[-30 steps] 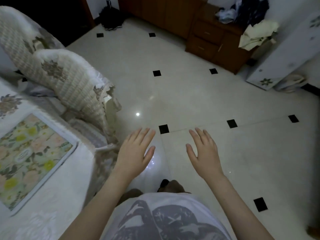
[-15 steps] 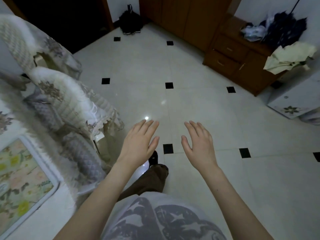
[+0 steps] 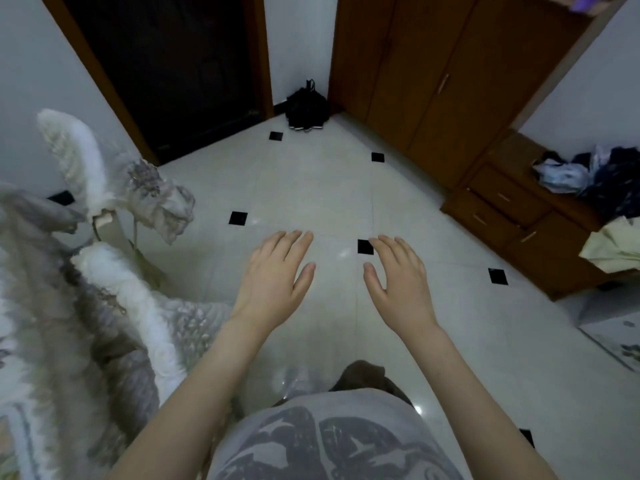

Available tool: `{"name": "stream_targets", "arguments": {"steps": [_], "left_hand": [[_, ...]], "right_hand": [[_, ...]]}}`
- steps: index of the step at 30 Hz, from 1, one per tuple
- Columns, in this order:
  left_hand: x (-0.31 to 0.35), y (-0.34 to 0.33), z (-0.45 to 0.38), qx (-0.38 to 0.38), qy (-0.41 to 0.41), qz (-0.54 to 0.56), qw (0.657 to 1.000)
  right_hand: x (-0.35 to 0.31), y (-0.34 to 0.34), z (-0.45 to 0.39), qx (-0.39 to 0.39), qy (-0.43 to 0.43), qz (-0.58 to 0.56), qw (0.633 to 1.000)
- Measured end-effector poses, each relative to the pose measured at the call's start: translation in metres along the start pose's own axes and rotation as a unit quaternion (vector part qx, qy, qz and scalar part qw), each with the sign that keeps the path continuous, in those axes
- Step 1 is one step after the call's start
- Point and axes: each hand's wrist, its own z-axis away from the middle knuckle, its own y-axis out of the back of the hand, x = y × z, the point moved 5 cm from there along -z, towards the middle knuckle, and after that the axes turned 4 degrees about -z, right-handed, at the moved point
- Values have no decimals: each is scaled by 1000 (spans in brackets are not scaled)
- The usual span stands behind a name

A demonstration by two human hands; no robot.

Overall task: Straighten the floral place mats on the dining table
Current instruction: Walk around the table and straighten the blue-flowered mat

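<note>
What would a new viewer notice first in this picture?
Two bare hands, the left hand and the right hand, hover open and empty over the pale tiled floor at centre. Blurred white chair covers fill the left side; a dark doorway stands behind.

white floor (image 3: 311, 188) with black diamond insets, brown wardrobe (image 3: 433, 81).
</note>
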Motion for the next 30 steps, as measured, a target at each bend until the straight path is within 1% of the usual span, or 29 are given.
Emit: {"name": "stream_targets", "arguments": {"steps": [5, 10, 14, 19, 22, 27, 30], "left_hand": [[-34, -23, -53, -9, 64, 0, 998], [-72, -37, -123, -8, 135, -9, 991], [-101, -20, -187, 23, 199, -31, 979], [-145, 16, -249, 84, 280, -52, 955], [-173, 26, -269, 97, 322, -58, 940], [-229, 20, -286, 82, 383, -60, 918], [-270, 15, -293, 73, 406, -61, 909]], "right_hand": [[-4, -29, -92, -56, 53, -19, 997], [-12, -57, -205, -106, 118, -36, 987], [-30, -67, -298, -136, 177, -45, 974], [-70, -80, -404, -158, 256, -61, 952], [-99, -101, -446, -175, 296, -68, 937], [-142, -160, -487, -238, 335, -78, 908], [-177, -199, -511, -264, 364, -70, 891]]}}
